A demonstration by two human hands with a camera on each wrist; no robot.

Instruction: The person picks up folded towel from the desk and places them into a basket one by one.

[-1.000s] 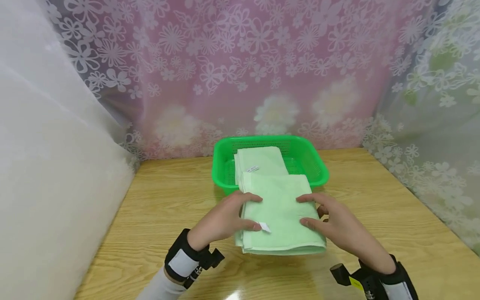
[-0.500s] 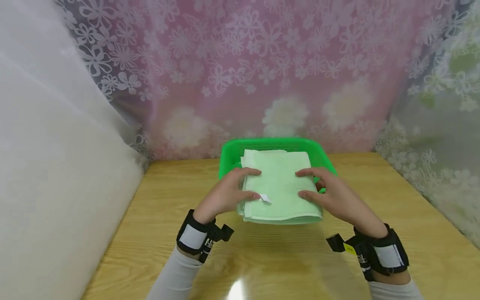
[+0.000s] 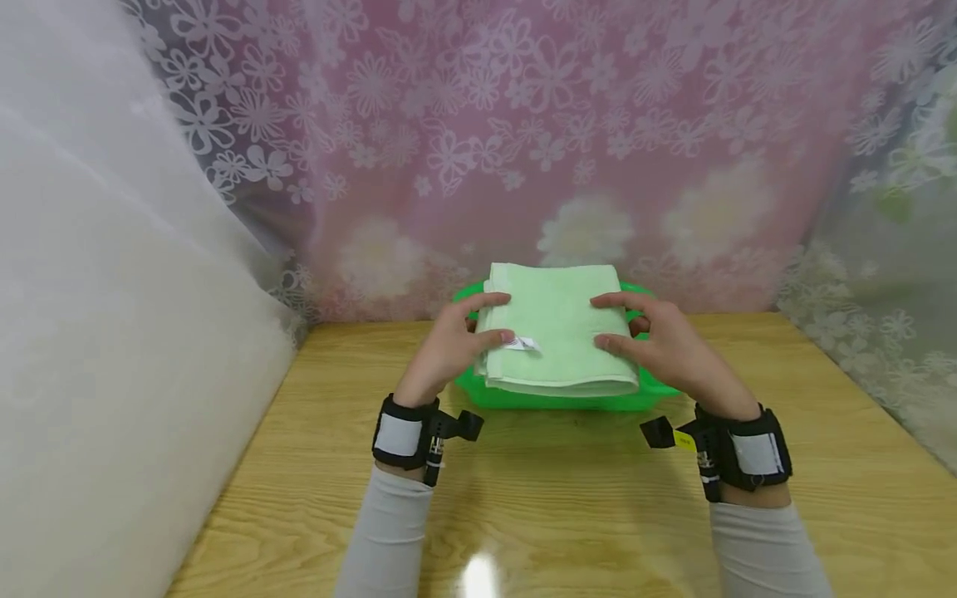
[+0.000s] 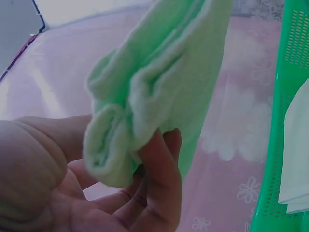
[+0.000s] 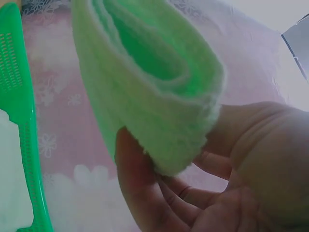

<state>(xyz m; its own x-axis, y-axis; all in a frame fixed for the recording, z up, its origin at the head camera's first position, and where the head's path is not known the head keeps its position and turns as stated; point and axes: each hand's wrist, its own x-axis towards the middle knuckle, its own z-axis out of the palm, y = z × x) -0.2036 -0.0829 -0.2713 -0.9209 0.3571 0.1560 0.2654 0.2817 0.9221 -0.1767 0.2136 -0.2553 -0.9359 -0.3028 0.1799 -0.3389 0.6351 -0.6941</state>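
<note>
A folded pale green towel with a small white tag is held up over the green plastic basket. My left hand pinches its left edge, thumb on top and fingers curled beneath, as the left wrist view shows around the folded layers. On the other side my right hand grips the towel's rounded fold the same way. A second folded towel lies in the basket; the held towel hides it in the head view.
The basket stands near the back of a wooden table. Behind it hangs a pink flowered curtain. A white sheet borders the left side and a pale flowered curtain the right.
Both hands have carried the towel forward and up from the basket's front edge to above it. It has come to cover the other towel and most of the basket in the head view.
</note>
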